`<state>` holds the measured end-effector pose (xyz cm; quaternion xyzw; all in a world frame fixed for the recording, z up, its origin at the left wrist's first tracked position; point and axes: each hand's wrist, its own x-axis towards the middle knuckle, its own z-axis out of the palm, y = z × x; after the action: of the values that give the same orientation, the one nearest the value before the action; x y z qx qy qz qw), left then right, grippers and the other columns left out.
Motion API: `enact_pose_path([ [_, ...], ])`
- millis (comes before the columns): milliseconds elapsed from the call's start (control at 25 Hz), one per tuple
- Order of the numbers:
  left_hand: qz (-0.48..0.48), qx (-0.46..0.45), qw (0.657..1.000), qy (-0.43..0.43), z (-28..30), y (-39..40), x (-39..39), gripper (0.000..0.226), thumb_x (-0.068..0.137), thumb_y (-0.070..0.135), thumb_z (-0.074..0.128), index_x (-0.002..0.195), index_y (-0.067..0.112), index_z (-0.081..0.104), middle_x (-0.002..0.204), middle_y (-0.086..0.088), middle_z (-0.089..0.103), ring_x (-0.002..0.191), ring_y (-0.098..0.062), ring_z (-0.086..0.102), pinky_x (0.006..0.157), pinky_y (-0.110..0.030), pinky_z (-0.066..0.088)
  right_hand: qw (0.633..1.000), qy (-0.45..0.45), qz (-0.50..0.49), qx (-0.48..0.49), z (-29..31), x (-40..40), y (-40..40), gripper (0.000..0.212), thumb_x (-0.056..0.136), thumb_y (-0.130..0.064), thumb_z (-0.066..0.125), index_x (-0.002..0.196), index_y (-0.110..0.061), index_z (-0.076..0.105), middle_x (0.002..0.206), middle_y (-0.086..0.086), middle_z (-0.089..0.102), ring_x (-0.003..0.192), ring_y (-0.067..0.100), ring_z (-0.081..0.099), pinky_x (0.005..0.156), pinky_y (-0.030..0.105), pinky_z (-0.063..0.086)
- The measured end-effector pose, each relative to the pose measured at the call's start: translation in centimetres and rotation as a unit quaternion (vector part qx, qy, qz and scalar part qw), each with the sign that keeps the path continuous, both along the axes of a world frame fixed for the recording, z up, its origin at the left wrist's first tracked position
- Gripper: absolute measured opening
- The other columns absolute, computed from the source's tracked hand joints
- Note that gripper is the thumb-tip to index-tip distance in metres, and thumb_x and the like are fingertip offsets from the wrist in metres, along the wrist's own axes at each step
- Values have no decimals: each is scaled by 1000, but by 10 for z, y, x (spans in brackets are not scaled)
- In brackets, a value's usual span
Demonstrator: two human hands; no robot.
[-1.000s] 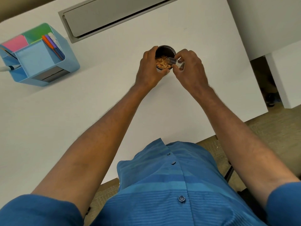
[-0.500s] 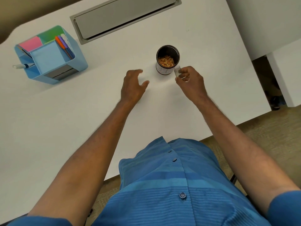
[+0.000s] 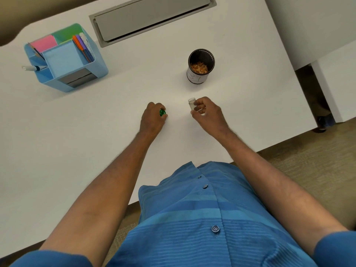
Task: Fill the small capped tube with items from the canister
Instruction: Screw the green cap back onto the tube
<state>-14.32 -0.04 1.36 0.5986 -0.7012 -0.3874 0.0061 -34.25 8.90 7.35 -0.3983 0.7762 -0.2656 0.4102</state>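
Observation:
A dark open canister point(image 3: 200, 66) holding small orange-brown pieces stands upright on the white table point(image 3: 125, 105). My right hand point(image 3: 207, 112) holds a small clear tube point(image 3: 192, 103) upright, its mouth open, a short way in front of the canister. My left hand point(image 3: 153, 117) rests on the table to the left, its fingers closed around a small green cap point(image 3: 162, 112). The two hands are apart. What is inside the tube is too small to tell.
A blue desk organiser point(image 3: 65, 60) with sticky notes and pens sits at the far left. A grey cable flap point(image 3: 152, 16) is set into the table's back. The table's right edge point(image 3: 300, 89) drops to the floor, with white furniture beyond.
Both hands have drawn back from the canister toward me. The right hand brought the tube along; the left hand, open half a second ago, now grips the green cap.

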Motion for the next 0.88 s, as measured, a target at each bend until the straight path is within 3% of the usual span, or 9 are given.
enact_pose_path([
  [80, 48, 7, 998, 34, 3, -1, 3, 21, 93, 21, 70, 113, 16, 71, 117, -8, 66, 104, -25, 65, 83, -29, 45, 1000, 4, 7, -2, 3, 7, 2, 26, 92, -22, 70, 116, -18, 61, 106, -4, 70, 92, 13, 68, 80, 30, 55],
  [160, 165, 55, 979, 111, 13, -2, 7, 20, 88, 25, 76, 107, 16, 74, 108, -5, 74, 92, -22, 70, 80, -32, 53, 1000, 8, 18, -5, 5, 16, 3, 26, 93, -22, 70, 117, -20, 61, 105, -5, 69, 92, 12, 67, 80, 29, 55],
  [280, 302, 158, 909, 241, 33, 2, 18, 28, 86, 27, 80, 106, 10, 74, 105, -7, 79, 76, -18, 71, 71, -31, 52, 999, 10, 37, -14, 6, 35, 2, 26, 93, -23, 70, 118, -22, 63, 105, -3, 68, 88, 8, 66, 79, 28, 56],
  [440, 394, 261, 788, 394, 52, 13, 39, 21, 96, 24, 71, 115, 15, 71, 109, -5, 75, 84, -20, 66, 74, -31, 51, 996, 12, 80, -26, 11, 69, -2, 28, 94, -24, 70, 121, -21, 65, 109, -1, 66, 82, 4, 63, 73, 18, 50],
  [520, 426, 278, 748, 426, 56, 18, 51, 19, 98, 24, 68, 116, 20, 72, 108, -4, 72, 86, -20, 66, 76, -30, 52, 994, 14, 100, -39, 14, 86, -3, 29, 94, -25, 70, 122, -20, 66, 109, -1, 64, 82, 4, 61, 71, 16, 48],
  [640, 432, 269, 731, 455, 56, 25, 70, 19, 98, 21, 69, 115, 15, 71, 105, -5, 74, 90, -21, 70, 75, -27, 54, 991, 17, 120, -55, 17, 108, -4, 30, 94, -26, 70, 123, -21, 67, 107, -2, 63, 82, 4, 61, 71, 12, 45],
  [880, 392, 238, 762, 458, 64, 39, 107, 7, 94, 16, 74, 97, 14, 69, 100, -7, 78, 90, -22, 76, 82, -30, 55, 988, 34, 132, -77, 14, 144, -1, 33, 95, -26, 71, 127, -18, 69, 107, -2, 60, 81, 2, 60, 73, 7, 42],
])
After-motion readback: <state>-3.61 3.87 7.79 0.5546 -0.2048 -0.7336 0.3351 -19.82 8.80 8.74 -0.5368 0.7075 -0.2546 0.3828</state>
